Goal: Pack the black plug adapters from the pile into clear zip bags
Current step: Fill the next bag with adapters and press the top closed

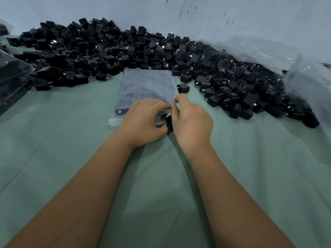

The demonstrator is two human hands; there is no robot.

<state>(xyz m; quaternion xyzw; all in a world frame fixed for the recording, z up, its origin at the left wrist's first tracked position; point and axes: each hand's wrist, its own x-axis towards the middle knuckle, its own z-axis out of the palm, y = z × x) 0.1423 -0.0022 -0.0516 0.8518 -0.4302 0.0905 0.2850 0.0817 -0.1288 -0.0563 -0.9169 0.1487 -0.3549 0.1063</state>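
A clear zip bag (pixel 146 86) filled with black plug adapters lies flat on the green cloth (pixel 71 140), its mouth toward me. My left hand (pixel 143 122) pinches the near edge of the bag at its right corner. My right hand (pixel 191 120) holds a black adapter (pixel 169 120) at that same opening, with the fingers of both hands touching. A large pile of black plug adapters (pixel 125 51) stretches across the back and down the right side. One loose adapter (pixel 183 88) sits just right of the bag.
Filled bags of adapters (pixel 12 81) are stacked at the left edge. Empty clear bags (pixel 304 83) lie heaped at the right, against the pale blue wall (pixel 232 15).
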